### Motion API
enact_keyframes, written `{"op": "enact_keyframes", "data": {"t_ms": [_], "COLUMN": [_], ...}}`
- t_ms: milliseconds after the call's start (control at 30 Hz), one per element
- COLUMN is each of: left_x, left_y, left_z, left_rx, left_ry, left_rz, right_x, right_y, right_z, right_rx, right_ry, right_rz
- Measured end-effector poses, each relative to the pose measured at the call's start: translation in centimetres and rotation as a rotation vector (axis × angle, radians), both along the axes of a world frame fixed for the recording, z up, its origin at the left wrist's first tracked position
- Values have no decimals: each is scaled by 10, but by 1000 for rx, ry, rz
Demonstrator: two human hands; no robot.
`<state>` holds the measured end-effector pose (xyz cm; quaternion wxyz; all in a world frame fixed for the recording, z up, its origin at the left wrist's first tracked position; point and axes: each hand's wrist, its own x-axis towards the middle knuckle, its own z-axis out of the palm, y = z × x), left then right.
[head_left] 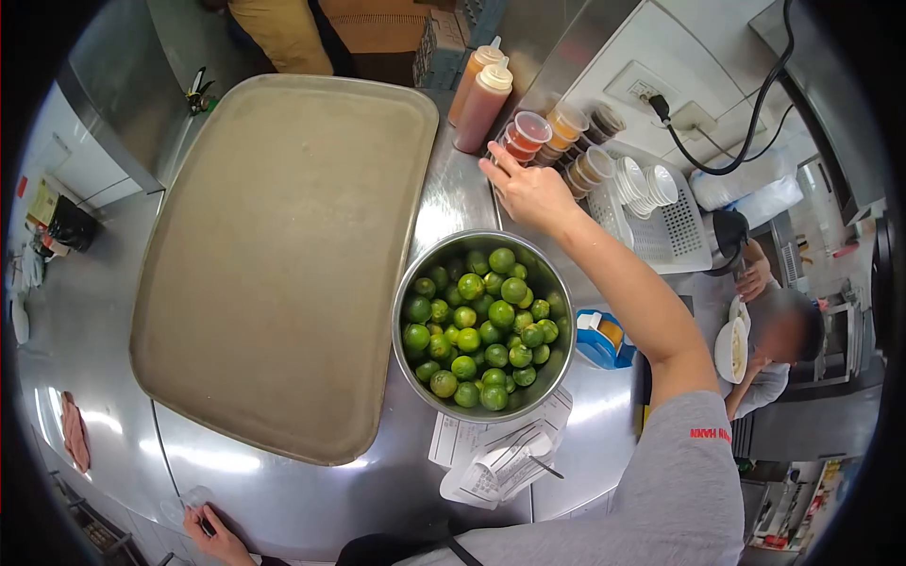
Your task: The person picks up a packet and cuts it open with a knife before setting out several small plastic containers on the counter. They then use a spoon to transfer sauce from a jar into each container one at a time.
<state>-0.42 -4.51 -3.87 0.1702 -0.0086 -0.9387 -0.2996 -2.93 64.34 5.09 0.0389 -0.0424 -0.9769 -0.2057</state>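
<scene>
We're reaching our right hand (530, 191) for the lidded sauce cups (527, 135) stacked behind the lime bowl (557, 283), fingers loosely spread, touching them. They're probably light, slippery plastic, so we're gripping the sides. Left hand (219, 538) is resting at the counter (444, 198) edge, grip unclear.

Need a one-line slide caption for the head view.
Right hand reaches to lidded sauce cups behind a bowl of limes; left hand rests at the counter edge.

Single head view, fisheye, looking steeply down from close above onto steel counter (453, 203); tray (283, 255) and bowl (408, 283) central, dark vignette at corners.
</scene>
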Motion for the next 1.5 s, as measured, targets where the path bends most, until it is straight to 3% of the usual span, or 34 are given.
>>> {"op": "enact_keyframes", "data": {"t_ms": [200,333,433,500,567,633,700,733,800,900,1000,1067,1133,1267,1333,1400,1500], "left_x": [-1,-5,-1,1,5,7,9,9,9,8,9,17,25,77,110,146,206], "left_y": [-1,8,21,23,22,22,24,25,21,18,15,10,2,-56,-106,-171,-279], "left_z": [-7,-2,14,21,19,22,23,23,32,31,30,32,27,15,7,-18,-81], "left_rx": [-101,98,3,32,101,119,376,376,288,175,64,168,292,368,341,298,186], "left_ry": [136,110,284,334,307,335,299,316,37,-86,145,200,270,249,209,112,36], "left_rz": [8,5,2,36,98,125,88,99,26,-58,-85,-118,-142,-139,-109,24,240], "right_x": [42,108,157,174,183,178,173,164,153,136,125,107,82,36,17,3,2], "right_y": [-7,-44,-74,-87,-124,-161,-202,-225,-269,-335,-402,-440,-478,-547,-574,-594,-605], "right_z": [44,83,96,98,100,99,99,96,84,69,57,37,29,-8,-35,-61,-70], "right_rx": [-301,-365,-467,-360,-505,-530,-517,-488,-713,-859,-1075,-1064,-892,-868,-747,-817,-678], "right_ry": [42,281,375,429,440,438,453,476,460,319,236,188,146,224,282,362,297], "right_rz": [212,192,193,317,210,322,508,632,674,801,905,897,859,784,619,490,370]}}
